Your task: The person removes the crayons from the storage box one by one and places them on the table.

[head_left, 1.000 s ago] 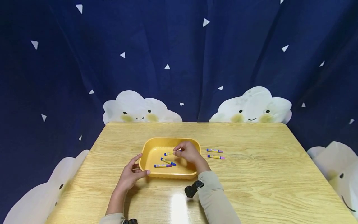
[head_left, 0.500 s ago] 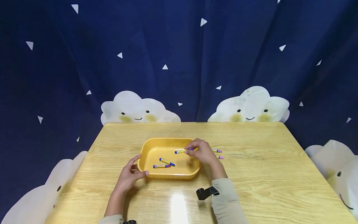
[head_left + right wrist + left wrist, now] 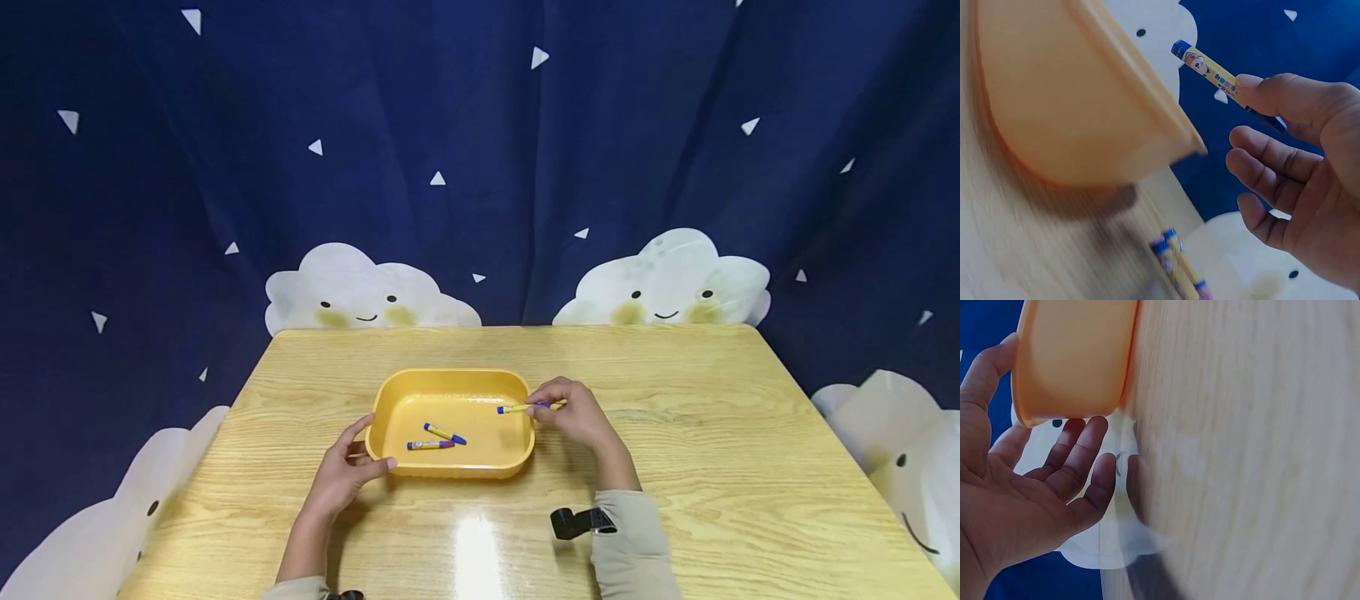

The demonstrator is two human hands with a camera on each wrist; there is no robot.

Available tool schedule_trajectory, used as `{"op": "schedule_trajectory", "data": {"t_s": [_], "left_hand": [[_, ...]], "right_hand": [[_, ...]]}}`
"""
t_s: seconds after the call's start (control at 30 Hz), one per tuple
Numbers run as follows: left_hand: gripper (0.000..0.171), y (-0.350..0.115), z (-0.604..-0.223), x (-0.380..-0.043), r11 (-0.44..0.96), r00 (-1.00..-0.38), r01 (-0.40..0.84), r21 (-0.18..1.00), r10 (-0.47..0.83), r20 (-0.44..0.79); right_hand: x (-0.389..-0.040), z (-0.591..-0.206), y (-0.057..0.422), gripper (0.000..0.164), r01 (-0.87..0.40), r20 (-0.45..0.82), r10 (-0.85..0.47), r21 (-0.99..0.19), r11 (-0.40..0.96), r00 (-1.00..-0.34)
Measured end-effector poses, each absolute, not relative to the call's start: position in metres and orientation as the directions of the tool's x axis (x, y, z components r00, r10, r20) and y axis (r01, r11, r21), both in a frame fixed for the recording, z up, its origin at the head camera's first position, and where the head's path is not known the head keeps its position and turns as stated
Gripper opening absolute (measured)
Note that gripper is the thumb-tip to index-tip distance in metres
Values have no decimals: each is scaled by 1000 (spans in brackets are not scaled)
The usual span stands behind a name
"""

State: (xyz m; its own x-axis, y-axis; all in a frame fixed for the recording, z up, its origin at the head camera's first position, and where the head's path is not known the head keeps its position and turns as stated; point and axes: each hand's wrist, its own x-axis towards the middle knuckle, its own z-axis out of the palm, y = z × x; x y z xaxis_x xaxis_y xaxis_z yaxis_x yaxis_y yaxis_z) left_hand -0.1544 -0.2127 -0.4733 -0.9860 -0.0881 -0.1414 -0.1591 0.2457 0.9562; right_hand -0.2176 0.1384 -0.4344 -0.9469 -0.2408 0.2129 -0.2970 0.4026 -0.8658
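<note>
A yellow tray [image 3: 487, 433] stands on the table. My left hand [image 3: 341, 475] holds its left end, the thumb on the near rim and fingers against the end wall. My right hand [image 3: 577, 414] is at the tray's right rim. Between thumb and forefinger it pinches a blue crayon [image 3: 1210, 72] in a yellow wrapper, raised above the rim; the other fingers are loosely bent. Inside the tray lie another blue crayon [image 3: 444, 433] and a purple crayon [image 3: 430, 445]. Two pink-tipped crayons [image 3: 1179, 265] lie side by side on the table, mostly hidden behind my right hand in the head view.
The wooden table [image 3: 712, 467] reaches out on both sides of the tray. A dark blue curtain [image 3: 420, 108] with white triangles and smiling clouds hangs behind it. Black cameras are strapped to both wrists.
My right hand has lifted the blue crayon from inside the tray and carried it right, to the right rim. It now covers the two table crayons. My left hand keeps its hold.
</note>
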Motion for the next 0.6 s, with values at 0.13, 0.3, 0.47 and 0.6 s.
{"op": "schedule_trajectory", "data": {"t_s": [0.13,0.3,0.47,0.6], "left_hand": [[81,-213,-473,-154,253,-986,-158,955,-87,-140],[80,-213,-472,-154,247,-987,-154,957,-82,-138],[80,-213,-472,-153,244,-986,-159,957,-82,-143],[80,-213,-472,-153,247,-986,-159,956,-82,-142]], "right_hand": [[-216,-440,150,8,-282,210,-218,-877,389,-953],[-214,-445,161,9,-279,213,-205,-880,385,-955],[-211,-449,170,11,-273,215,-189,-885,378,-958],[-202,-445,176,10,-237,181,-174,-891,387,-968]]}}
